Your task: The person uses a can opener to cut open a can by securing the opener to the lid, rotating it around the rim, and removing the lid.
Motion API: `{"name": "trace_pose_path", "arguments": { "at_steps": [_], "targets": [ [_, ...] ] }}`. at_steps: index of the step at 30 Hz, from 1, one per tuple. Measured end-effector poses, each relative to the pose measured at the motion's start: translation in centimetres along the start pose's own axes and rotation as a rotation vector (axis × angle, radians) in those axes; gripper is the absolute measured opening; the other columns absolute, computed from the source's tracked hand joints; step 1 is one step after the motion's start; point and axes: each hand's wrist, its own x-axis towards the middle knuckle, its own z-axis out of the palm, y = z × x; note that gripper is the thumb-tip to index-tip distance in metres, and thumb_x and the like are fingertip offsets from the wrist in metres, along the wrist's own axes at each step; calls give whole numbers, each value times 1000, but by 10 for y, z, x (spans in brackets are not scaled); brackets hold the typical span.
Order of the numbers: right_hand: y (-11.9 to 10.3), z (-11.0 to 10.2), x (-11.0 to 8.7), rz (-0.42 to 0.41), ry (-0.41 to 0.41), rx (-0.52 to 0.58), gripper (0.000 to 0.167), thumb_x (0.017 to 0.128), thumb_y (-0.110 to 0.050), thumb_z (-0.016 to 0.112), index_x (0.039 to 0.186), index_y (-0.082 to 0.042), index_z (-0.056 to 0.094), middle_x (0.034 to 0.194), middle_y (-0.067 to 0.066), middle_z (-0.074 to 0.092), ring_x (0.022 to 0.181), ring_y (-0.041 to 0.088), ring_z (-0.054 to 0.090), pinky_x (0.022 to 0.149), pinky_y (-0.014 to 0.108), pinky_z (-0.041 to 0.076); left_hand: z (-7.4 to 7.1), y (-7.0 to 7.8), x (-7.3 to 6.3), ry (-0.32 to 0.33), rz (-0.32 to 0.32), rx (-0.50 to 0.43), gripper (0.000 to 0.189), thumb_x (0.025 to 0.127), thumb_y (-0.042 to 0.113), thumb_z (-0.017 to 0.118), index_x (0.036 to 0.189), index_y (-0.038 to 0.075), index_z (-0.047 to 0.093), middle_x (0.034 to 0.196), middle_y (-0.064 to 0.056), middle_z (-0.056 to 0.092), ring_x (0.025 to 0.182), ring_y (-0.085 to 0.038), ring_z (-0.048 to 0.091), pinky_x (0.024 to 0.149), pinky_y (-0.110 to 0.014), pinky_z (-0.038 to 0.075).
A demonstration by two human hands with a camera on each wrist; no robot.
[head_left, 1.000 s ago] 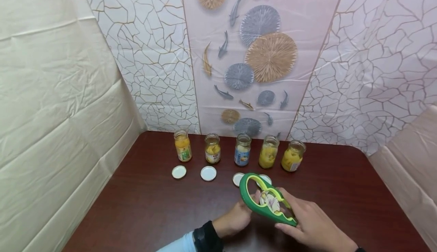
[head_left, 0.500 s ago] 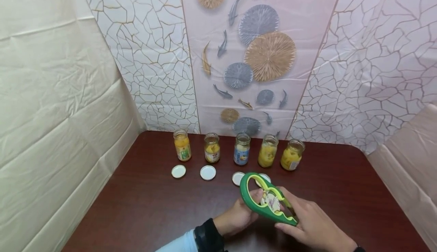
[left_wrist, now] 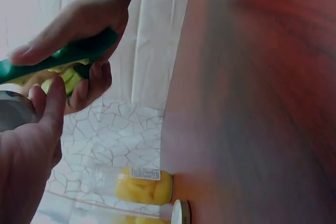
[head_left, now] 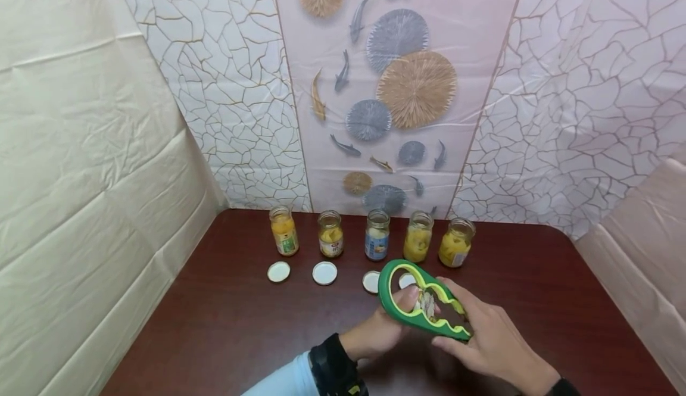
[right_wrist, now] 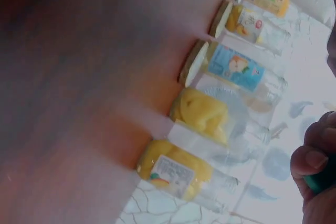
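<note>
Low in the head view, my right hand (head_left: 490,336) grips a green jar opener (head_left: 384,292) by its handle end. The opener has wavy yellow-green inner edges. My left hand (head_left: 383,330) pinches a round printed jar lid (head_left: 427,303), seen through the opener's gap, with the thumb on it. In the left wrist view, the lid's grey side (left_wrist: 13,113) lies close under the opener (left_wrist: 94,45), next to the left fingers. Whether lid and opener touch is hard to tell. The right wrist view catches only part of a hand around green plastic at its right edge.
Several lidless glass jars of yellow fruit stand in a row at the table's back: an orange one (head_left: 284,232), a blue-labelled one (head_left: 377,235) and a rightmost one (head_left: 457,243) among them. White-faced lids (head_left: 324,273) lie before them on the dark table (head_left: 241,324).
Both hands and the opener have risen slightly. The lid has turned and shows narrower through the opener, and the left thumb has come further over it. The jars stay put.
</note>
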Motion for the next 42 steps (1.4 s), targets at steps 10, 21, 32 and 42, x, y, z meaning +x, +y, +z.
{"name": "trace_pose_path", "arguments": {
  "at_steps": [10, 21, 32, 42],
  "targets": [
    [22, -16, 5, 52, 84, -89, 104, 70, -41, 101, 158, -21, 50, 110, 6, 77, 75, 5, 65, 57, 23, 48, -28, -10, -4, 80, 24, 131, 64, 118, 46, 29, 149, -7, 48, 126, -33, 59, 100, -8, 69, 108, -42, 57],
    [38, -28, -14, 149, 98, -136, 102, 68, -42, 101, 154, -18, 52, 101, 5, 75, 68, -4, 54, 54, 25, 43, -49, -12, -25, 128, 67, 310, 58, 120, 35, 24, 159, -3, 43, 132, -47, 53, 93, -8, 68, 103, -49, 60],
    [45, -36, -19, 111, 152, -118, 103, 69, -31, 100, 157, -13, 50, 103, 8, 74, 69, -3, 55, 52, 27, 42, -41, -17, 2, 111, 142, 909, 51, 117, 35, 40, 164, 16, 42, 131, -11, 67, 112, -4, 62, 99, -21, 53],
    [38, -45, -18, 32, 197, -119, 104, 64, -32, 101, 155, -10, 54, 106, 9, 76, 69, -2, 58, 55, 19, 42, -17, -37, 48, -280, 266, 1716, 47, 115, 32, 49, 159, 16, 51, 147, -3, 61, 130, -10, 62, 112, -19, 48]
  ]
}}
